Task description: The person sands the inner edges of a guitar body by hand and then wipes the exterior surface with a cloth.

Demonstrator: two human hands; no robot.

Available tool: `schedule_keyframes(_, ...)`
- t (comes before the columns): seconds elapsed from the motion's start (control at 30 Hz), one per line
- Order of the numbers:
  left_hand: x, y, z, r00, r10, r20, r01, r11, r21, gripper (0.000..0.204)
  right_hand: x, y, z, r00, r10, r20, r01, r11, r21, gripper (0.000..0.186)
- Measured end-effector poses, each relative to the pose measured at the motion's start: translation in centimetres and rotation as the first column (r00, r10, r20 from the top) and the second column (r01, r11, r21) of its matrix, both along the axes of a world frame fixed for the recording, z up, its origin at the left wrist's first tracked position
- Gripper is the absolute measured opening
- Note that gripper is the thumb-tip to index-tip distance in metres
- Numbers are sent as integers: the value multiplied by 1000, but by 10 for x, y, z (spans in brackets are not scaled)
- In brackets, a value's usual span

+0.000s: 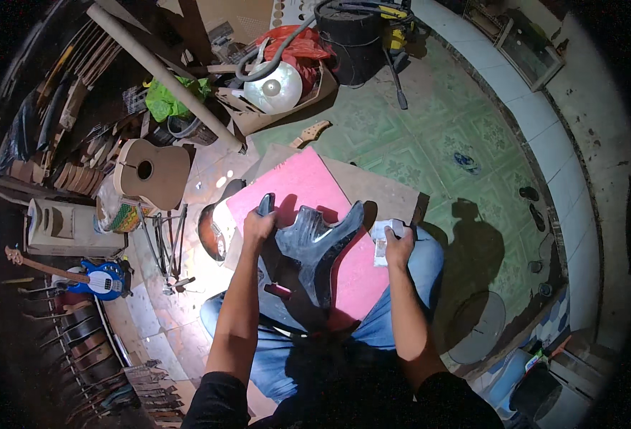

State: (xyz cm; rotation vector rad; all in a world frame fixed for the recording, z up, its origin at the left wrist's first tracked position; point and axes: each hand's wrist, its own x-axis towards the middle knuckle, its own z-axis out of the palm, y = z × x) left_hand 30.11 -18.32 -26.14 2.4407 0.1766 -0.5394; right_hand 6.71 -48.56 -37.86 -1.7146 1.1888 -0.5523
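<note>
A black electric guitar body (305, 247) lies across my lap on a pink sheet (362, 279), its surface streaked with a dull grey film. My left hand (260, 227) is closed around the horn at its left side. To the right of the body, my right hand (399, 247) grips a folded whitish piece (380, 239); whether it is paper or cloth I cannot tell. That piece is held over my right thigh, apart from the guitar body. Dark cut-outs show in the body's lower part, partly in shadow.
A brown board (380, 187) lies under the pink sheet. Beyond it are a guitar neck (311, 134) and a cardboard box (258, 123) with a lamp. An acoustic guitar body (162, 171), a metal stand (165, 247) and a blue bass guitar (101, 279) stand left.
</note>
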Motion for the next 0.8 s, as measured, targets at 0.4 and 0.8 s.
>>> schedule_keyframes(0.4, 48, -52, 12, 947, -319, 30, 316, 946, 72, 64, -12, 29, 103, 930, 343, 133, -251, 856, -451, 20)
schedule_keyframes(0.8, 23, -65, -33, 922, -335, 194, 347, 938, -29, 60, 24, 65, 119, 687, 701, -190, -711, 593, -379, 39)
